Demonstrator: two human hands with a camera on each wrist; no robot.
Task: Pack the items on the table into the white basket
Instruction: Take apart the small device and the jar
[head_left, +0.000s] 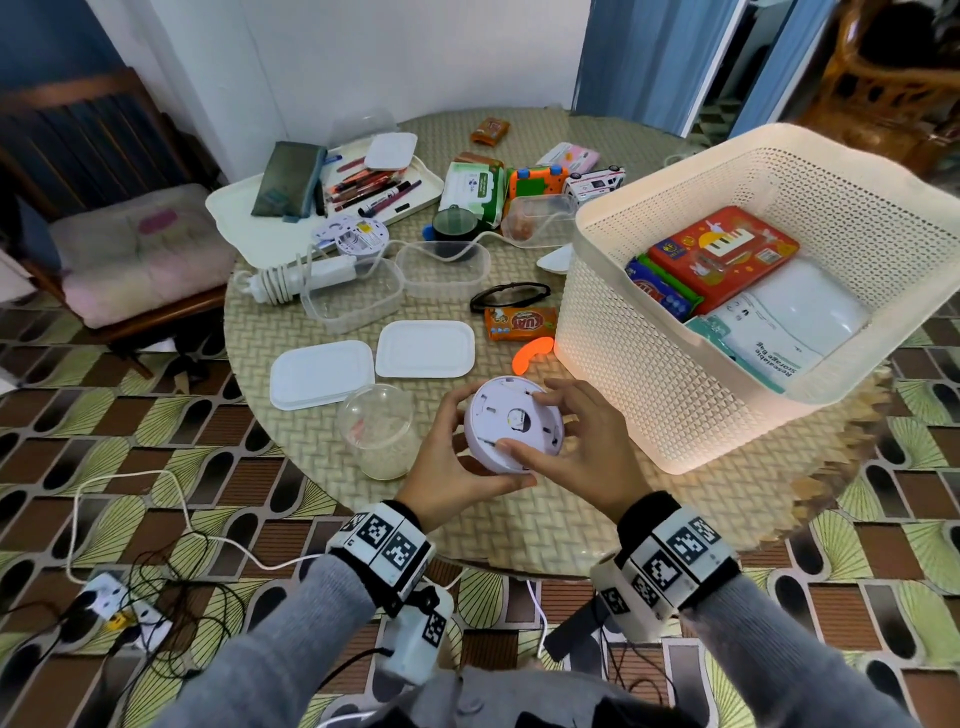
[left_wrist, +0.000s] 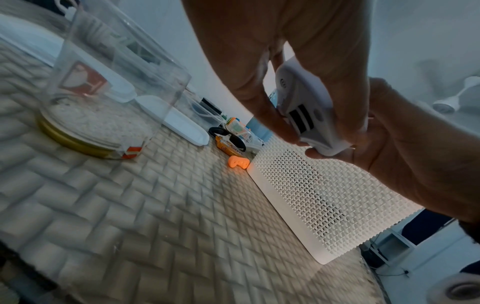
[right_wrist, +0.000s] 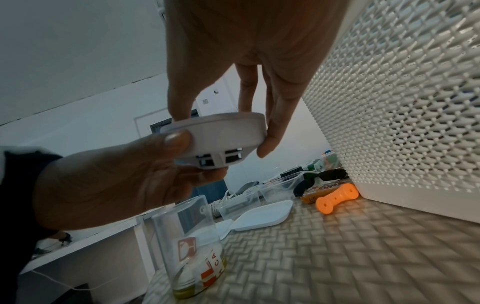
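Round white detector (head_left: 514, 426) held over the desk (head_left: 519, 525) — both hands clasped on it.
Left hand (head_left: 457, 467) and right hand (head_left: 582, 447) should lift together, clear the white basket (head_left: 649, 384) rim, lower flat.

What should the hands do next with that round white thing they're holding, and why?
Probably lift the round white detector to the right, over the rim of the white basket, and set it inside. Both the left hand and right hand already grip it above the table, right beside the basket, and there looks to be free space in the basket next to the red tin.
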